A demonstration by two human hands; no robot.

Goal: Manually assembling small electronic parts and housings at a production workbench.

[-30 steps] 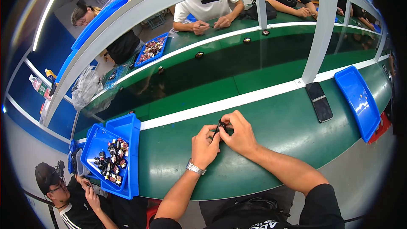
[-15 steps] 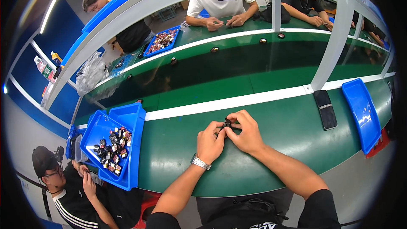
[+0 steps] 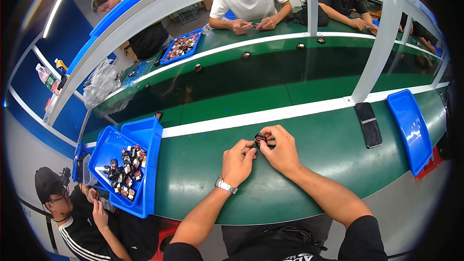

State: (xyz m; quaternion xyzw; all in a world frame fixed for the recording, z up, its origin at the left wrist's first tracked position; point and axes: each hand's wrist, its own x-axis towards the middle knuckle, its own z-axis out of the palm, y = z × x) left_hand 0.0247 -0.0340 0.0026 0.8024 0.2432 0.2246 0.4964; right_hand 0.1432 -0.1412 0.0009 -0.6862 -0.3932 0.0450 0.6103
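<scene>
Head: shirt lettering (image 3: 300, 257), handheld part (image 3: 260, 139)

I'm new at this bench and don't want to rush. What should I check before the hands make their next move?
1. Small dark part held: ok, in the right hand's fingers.
2. Left hand gripping it too: cannot tell; its fingertips are close, but contact is unclear.
3. Part undamaged: cannot tell; too small and partly covered.
4. Phone out of the way: ok, lying to the right of the hands.
5. Wrists bare: not ok, a metal watch is on the left one.
6. Pile of parts contained: ok, inside the left blue tray.
</scene>
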